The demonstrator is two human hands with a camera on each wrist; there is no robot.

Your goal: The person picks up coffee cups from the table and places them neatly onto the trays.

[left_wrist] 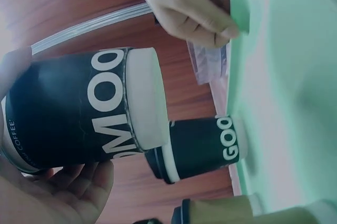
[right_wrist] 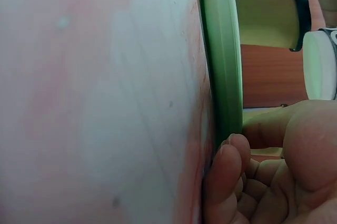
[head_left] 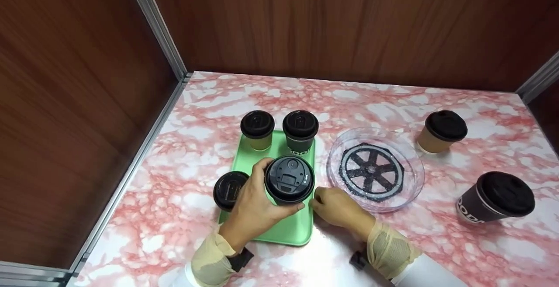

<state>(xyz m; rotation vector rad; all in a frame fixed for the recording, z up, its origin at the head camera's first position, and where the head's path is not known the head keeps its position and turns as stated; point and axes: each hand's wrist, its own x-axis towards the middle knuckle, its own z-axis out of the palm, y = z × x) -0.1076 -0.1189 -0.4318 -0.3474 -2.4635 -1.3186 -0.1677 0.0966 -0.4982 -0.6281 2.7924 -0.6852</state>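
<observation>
I see the left hand (head_left: 253,210) clamping a cup (head_left: 289,179) above a tray (head_left: 286,230) whose edge the right hand (head_left: 338,207), at the cup's four o'clock, pinches.

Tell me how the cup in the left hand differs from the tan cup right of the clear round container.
The held cup is dark and white-lettered; the tan cup looks plain on the side in view. The held cup is lifted above the green tray, in the left hand; the tan cup stands on the marbled table. Both wear black lids.
</observation>
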